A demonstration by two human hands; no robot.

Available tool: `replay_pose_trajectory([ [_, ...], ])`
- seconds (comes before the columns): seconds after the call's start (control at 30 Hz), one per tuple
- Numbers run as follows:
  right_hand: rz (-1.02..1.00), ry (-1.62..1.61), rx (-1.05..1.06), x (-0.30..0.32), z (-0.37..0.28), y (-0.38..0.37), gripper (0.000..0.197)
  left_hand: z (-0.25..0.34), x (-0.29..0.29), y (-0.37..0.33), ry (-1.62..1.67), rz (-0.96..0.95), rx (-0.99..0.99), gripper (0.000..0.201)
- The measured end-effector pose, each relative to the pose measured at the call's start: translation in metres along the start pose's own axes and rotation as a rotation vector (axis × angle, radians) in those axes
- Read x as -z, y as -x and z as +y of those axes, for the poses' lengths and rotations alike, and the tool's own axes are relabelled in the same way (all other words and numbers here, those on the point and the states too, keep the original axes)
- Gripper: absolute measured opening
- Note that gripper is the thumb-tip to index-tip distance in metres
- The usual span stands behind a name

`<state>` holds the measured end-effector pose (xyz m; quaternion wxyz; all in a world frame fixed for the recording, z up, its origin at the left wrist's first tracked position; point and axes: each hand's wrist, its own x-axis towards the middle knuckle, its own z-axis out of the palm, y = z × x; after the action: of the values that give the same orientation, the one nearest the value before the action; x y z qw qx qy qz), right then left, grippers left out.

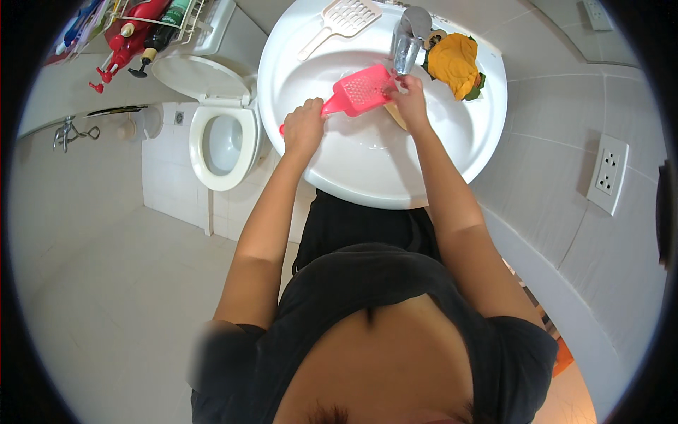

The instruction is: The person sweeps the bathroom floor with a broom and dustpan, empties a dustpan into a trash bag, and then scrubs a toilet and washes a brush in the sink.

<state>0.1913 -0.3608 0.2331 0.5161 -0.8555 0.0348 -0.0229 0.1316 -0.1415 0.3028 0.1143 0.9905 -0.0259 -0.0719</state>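
A pink litter scoop with a perforated blade is held over the white sink basin, its blade just beneath the tap. My left hand is closed round the scoop's handle, whose red end sticks out past the hand. At the blade's far right edge, the fingers of my right hand are curled against the rim. A beige thing shows partly behind my right hand; its kind cannot be made out. On the sink's back ledge lies a second litter scoop, cream-coloured.
A yellow cloth flower with green leaves sits right of the tap. To the left stands a toilet with its lid raised. Above it, a wire rack holds several bottles. A wall socket is at the right.
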Motion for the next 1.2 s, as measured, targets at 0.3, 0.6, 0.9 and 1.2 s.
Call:
replay_pose_trajectory([
  [0.3,-0.262,0.273,0.485,-0.005,-0.033,-0.011,0.027,0.019,-0.005,-0.021,-0.075,0.148,-0.247,0.014],
  [0.6,-0.082,-0.091,-0.279,0.014,0.031,-0.034,0.035,0.013,0.002,-0.020,0.005,0.019,-0.171,0.015],
  [0.9,-0.087,-1.112,-0.817,0.004,-0.034,-0.002,0.026,0.011,0.010,-0.001,0.117,-0.230,0.085,0.028],
  [1.2,-0.226,-0.285,-0.486,0.011,-0.016,-0.015,0.022,-0.003,0.027,0.009,0.293,-0.396,0.282,0.034],
])
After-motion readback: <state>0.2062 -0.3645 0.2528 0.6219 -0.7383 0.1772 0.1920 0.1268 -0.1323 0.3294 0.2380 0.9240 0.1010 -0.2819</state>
